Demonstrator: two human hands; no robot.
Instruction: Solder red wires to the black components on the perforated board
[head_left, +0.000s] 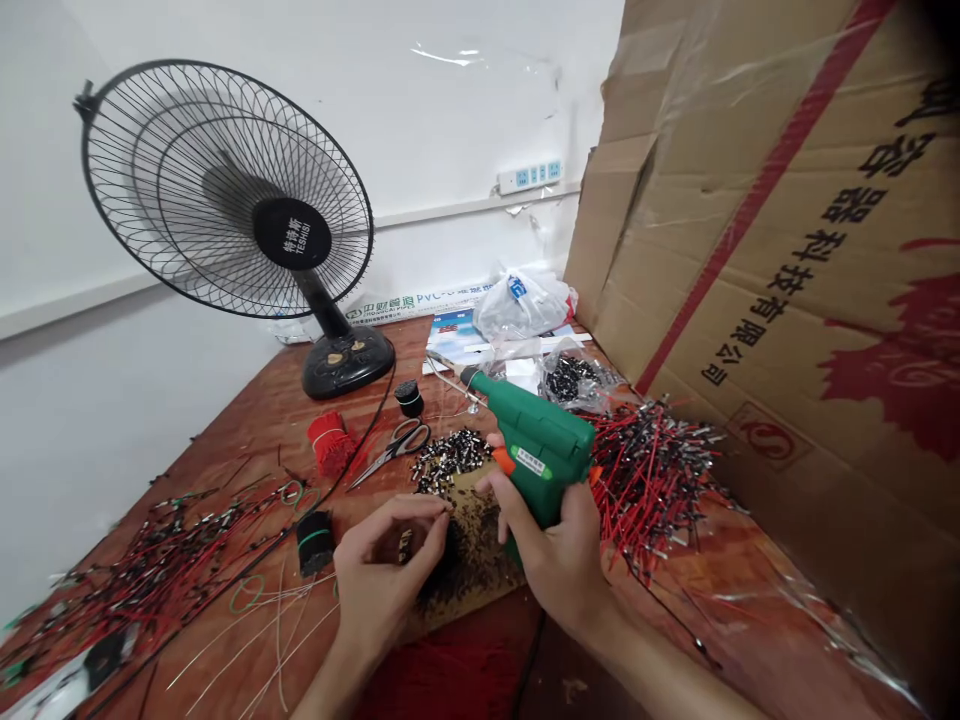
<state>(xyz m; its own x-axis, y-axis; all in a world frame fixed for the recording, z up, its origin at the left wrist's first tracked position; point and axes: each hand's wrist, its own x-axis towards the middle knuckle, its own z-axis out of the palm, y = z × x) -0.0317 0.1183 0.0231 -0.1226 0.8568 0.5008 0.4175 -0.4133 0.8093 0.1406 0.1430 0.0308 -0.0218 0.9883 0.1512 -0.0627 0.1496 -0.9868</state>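
My right hand [559, 550] is wrapped round the handle of a green soldering gun [536, 430]. The gun has an orange trigger, and its nozzle points away to the upper left. A thin wire runs beside the nozzle. To the left of the gun, my left hand [394, 560] is closed in a pinch, thumb against fingertips; what it holds is too small to make out. Under both hands lies a scorched brown board [480, 580]. Small black and silver parts [454, 455] are heaped at its far edge.
A black fan [292, 235] stands at back left. Scissors [390, 450], a red wire bundle [330, 442] and black bundles [315, 540] lie left of the board. Red wires with metal ends [652, 480] pile up at right, beside a large carton [780, 260]. Loose wires [165, 560] spread at left.
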